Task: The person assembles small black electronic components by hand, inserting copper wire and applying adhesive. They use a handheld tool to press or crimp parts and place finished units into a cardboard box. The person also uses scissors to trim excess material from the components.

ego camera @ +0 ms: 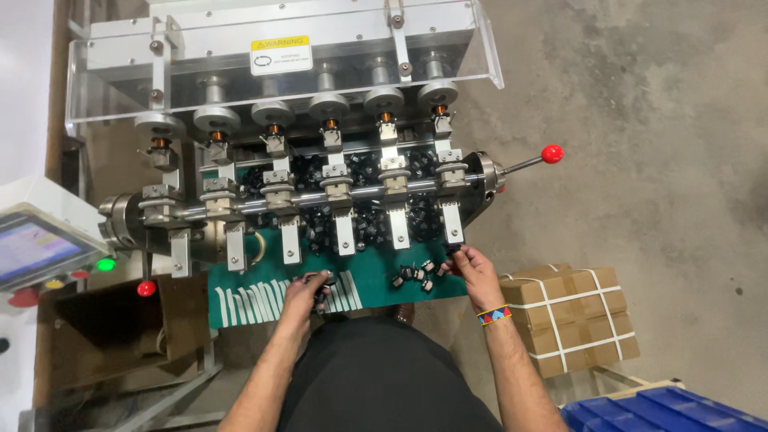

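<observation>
You're pinching a small black plastic bobbin point(320, 282) in your left hand point(306, 294) while your right hand point(474, 268) is gripping another by the rightmost white metal holder point(453, 222), both feeding within reach

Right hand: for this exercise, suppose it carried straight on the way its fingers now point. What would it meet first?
The right hand points up and slightly left toward the machine. First in line is probably the white holder arm just above its fingertips, then the steel shaft. Depth is unclear from overhead.
</observation>
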